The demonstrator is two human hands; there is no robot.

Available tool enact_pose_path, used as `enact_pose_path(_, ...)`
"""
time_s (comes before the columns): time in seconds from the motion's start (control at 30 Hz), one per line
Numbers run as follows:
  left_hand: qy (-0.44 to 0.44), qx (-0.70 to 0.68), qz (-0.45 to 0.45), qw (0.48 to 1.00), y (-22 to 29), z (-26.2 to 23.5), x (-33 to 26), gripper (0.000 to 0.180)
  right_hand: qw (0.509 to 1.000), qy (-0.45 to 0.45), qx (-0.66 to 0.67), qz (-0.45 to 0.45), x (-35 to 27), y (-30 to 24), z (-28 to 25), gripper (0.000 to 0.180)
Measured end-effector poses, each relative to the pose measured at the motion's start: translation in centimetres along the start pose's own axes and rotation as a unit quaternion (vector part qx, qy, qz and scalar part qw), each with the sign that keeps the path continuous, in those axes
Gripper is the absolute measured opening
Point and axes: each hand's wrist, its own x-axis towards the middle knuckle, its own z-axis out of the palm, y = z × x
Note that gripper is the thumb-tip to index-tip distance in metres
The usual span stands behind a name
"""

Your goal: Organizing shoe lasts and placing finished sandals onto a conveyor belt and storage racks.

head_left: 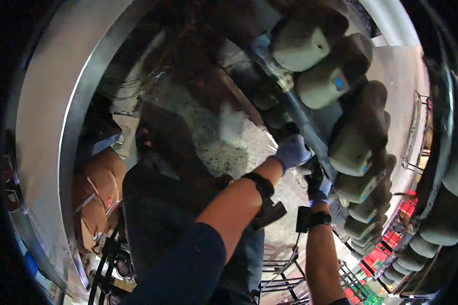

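My left hand (292, 151), in a pale lavender glove, is closed beside a long dark metal bar (303, 119). What its fingers hold is hidden. Just below and to the right, my right hand (319, 187) wears a similar glove and also looks closed, around something dark I cannot make out. The two hands nearly touch. Along the bar's right side runs a row of rounded grey-green moulded forms (350, 155), some with small blue marks. Both wrists carry black straps, and a cable hangs from the right one.
A second row of grey forms (440, 231) stands at the far right. Brown cardboard boxes (99, 185) lie at the left, beside a curved pale metal panel (51, 132). Black metal frames (280, 277) and red crates (379, 249) are lower down. The concrete floor (229, 152) is stained.
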Motion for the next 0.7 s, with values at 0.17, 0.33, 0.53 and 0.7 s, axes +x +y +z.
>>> enact_pose_path(0.17, -0.072, -0.138, -0.059, 0.986, 9.2, -10.9, -10.4, 0.035, 0.953, -0.030, 0.283, 0.104, -3.8, 0.1, 0.1, 0.045)
enact_pose_path(0.33, -0.003, -0.197, -0.019, 0.980, 21.8, -39.2, -26.7, 0.034, 0.837, -0.136, 0.515, 0.125, -11.2, -30.3, 2.6, 0.050)
enact_pose_path(0.53, 0.586, -0.206, -0.079, 0.779, 17.3, -69.9, -36.4, 0.032, 0.846, -0.298, 0.430, -0.102, -10.5, -69.4, 4.1, 0.044)
enact_pose_path(0.7, 0.774, -0.257, 0.046, 0.577, 11.3, -79.9, -41.6, 0.057, 0.769, -0.415, 0.320, -0.366, -7.1, -92.6, 17.3, 0.046)
